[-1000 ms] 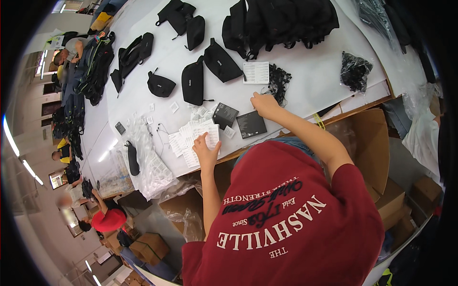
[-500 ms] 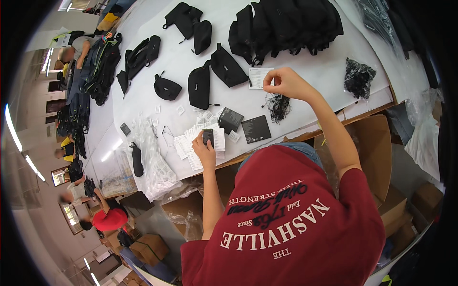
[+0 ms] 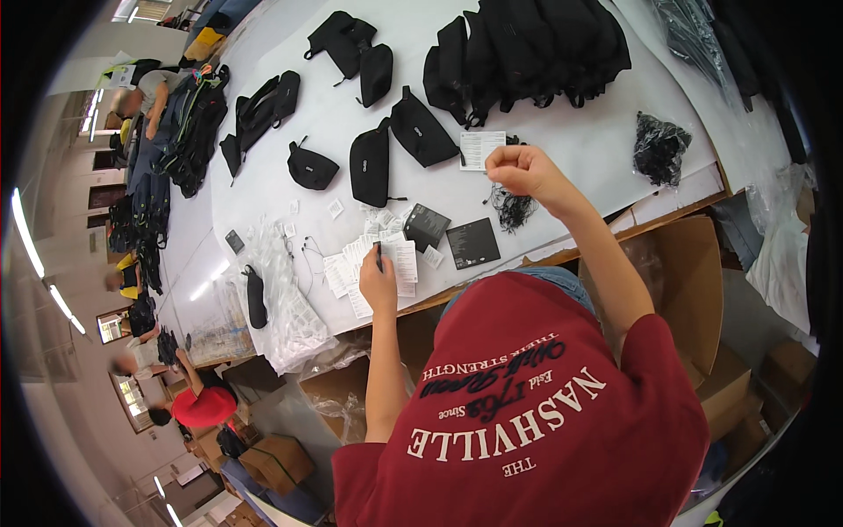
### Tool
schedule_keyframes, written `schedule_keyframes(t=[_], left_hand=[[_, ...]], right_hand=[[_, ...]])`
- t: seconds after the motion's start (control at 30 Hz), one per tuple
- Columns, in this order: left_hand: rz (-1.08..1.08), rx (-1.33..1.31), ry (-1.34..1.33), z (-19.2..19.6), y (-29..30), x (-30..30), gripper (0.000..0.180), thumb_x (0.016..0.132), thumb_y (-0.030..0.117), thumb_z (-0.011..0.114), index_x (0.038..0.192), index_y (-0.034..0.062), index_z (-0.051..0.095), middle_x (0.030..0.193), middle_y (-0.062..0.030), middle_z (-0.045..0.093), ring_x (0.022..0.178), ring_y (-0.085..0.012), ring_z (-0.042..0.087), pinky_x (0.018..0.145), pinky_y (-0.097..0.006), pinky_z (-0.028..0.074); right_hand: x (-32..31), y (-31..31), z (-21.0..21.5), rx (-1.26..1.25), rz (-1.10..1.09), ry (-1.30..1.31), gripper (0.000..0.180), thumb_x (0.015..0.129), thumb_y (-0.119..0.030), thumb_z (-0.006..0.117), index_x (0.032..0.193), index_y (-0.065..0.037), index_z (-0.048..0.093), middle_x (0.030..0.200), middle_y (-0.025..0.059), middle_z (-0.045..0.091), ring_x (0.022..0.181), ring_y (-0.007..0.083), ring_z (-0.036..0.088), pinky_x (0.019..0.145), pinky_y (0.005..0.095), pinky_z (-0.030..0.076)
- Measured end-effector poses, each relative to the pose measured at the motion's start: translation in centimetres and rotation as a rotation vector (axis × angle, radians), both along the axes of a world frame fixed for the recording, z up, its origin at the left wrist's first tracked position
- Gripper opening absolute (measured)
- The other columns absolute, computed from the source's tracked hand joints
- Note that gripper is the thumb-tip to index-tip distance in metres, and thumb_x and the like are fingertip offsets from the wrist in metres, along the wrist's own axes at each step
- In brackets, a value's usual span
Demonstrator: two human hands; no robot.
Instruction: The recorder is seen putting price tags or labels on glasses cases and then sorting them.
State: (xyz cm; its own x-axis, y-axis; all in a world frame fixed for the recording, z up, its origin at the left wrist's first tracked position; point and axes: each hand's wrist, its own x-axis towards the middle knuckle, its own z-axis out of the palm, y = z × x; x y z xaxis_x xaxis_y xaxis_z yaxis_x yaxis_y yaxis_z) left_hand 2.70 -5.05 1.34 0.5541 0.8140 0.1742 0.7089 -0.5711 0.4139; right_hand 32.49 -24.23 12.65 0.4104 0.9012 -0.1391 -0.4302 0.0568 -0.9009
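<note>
My left hand (image 3: 378, 283) pinches a small black card (image 3: 379, 256), turned nearly edge-on, over a spread of white printed slips (image 3: 407, 262). Up and to the right, my right hand (image 3: 527, 173) is closed with fingertips together; whatever they hold is too small or hidden to name. Just below that hand lies a tangle of thin black cords (image 3: 511, 213). A white printed sheet (image 3: 477, 151) lies beside it on the left. Two flat black printed cards, one nearer the slips (image 3: 428, 227) and one to the right (image 3: 472, 242), rest between my hands.
Black zip pouches (image 3: 370, 169) and a heap of black bags (image 3: 531, 57) lie farther back on the white table (image 3: 580, 140). A clear plastic bag of small white packets (image 3: 285, 303) sits left, a bagged black bundle (image 3: 660, 149) right. Cardboard boxes (image 3: 694, 290) stand below the edge; other people work at far left.
My right hand has moved slightly down and right, away from the printed sheet. My left hand has turned the small black card from face-on to nearly edge-on.
</note>
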Motion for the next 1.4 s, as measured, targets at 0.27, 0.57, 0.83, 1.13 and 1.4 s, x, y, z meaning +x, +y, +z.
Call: schedule_keyframes(t=[0.27,0.57,0.83,1.13,1.4], left_hand=[[-0.083,-0.332,-0.411,9.2,-5.4,7.5,0.025,0.084,0.005,0.061,0.109,0.0039,0.061,0.089,-0.0101,0.066,0.076,-0.0166,0.063,0.069,-0.028,0.048],[-0.261,-0.719,-0.589,13.3,-10.2,9.5,0.032,0.083,0.001,0.062,0.115,0.0027,0.058,0.085,-0.0077,0.067,0.077,-0.0084,0.061,0.069,-0.021,0.049],[-0.292,-0.407,-0.399,13.5,-10.6,9.6,0.032,0.082,0.002,0.064,0.113,0.0065,0.061,0.086,-0.0116,0.069,0.079,-0.0158,0.068,0.067,-0.025,0.051],[-0.302,-0.425,-0.311,13.7,-10.4,9.8,0.032,0.082,0.003,0.062,0.114,0.0083,0.061,0.086,-0.0133,0.068,0.079,-0.0189,0.068,0.068,-0.028,0.051],[-0.240,-0.714,-0.510,13.3,-10.2,10.1,0.032,0.083,0.002,0.062,0.115,0.0047,0.059,0.084,-0.0093,0.068,0.078,-0.0083,0.062,0.070,-0.022,0.049]], right_hand=[[-5.2,-0.2,0.9,-0.063,0.102,-0.095,0.009,0.078,-0.011,0.069,0.081,-0.004,0.064,0.053,-0.0115,0.035,0.051,-0.0015,0.029,0.048,0.0181,0.022],[-6.7,-0.3,1.7,-0.134,-0.179,-0.534,0.010,0.076,-0.012,0.067,0.083,-0.005,0.064,0.048,-0.0065,0.025,0.046,0.0036,0.023,0.044,0.0232,0.021],[-7.5,-0.3,2.0,-0.181,-0.271,-0.764,0.011,0.076,-0.016,0.067,0.081,-0.006,0.063,0.047,0.0005,0.031,0.042,0.0096,0.029,0.043,0.0273,0.027],[-7.6,0.0,1.8,-0.258,-0.241,-0.836,0.015,0.078,-0.020,0.065,0.081,-0.007,0.060,0.048,0.0050,0.045,0.043,0.0195,0.048,0.044,0.0314,0.037],[-6.9,0.1,1.4,-0.217,-0.212,-0.751,0.012,0.080,-0.018,0.064,0.083,-0.007,0.061,0.047,0.0032,0.039,0.041,0.0173,0.039,0.044,0.0306,0.033]])
